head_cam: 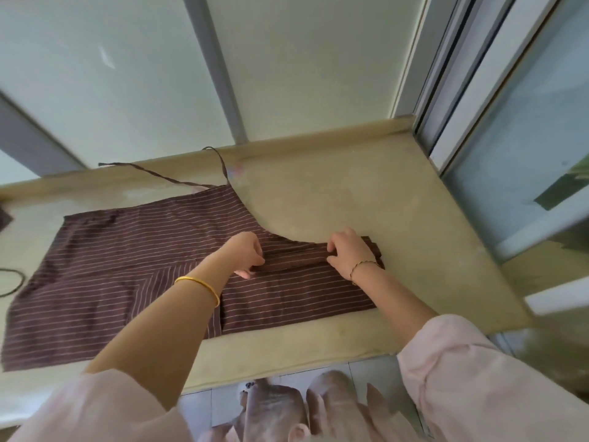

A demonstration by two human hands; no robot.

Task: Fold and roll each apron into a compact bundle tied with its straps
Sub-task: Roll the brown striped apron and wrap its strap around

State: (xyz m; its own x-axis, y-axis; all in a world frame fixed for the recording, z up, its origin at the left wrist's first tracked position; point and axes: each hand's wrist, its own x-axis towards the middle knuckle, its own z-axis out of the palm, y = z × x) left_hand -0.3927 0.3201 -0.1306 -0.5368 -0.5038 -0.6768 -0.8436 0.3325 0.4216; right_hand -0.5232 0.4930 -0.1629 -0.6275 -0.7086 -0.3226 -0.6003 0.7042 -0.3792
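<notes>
The brown striped apron (127,266) lies flat on the counter (398,218), its strap (165,177) trailing toward 11 o'clock. At the apron's 3 o'clock end a narrow band is rolled over. The left hand (247,253) and right hand (349,253) pinch that roll with curled fingers (332,248).

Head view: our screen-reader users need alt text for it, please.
The left hand and right hand pinch a rolled fold at one end of a brown striped apron spread on a beige counter. Its thin strap trails toward the wall.
</notes>
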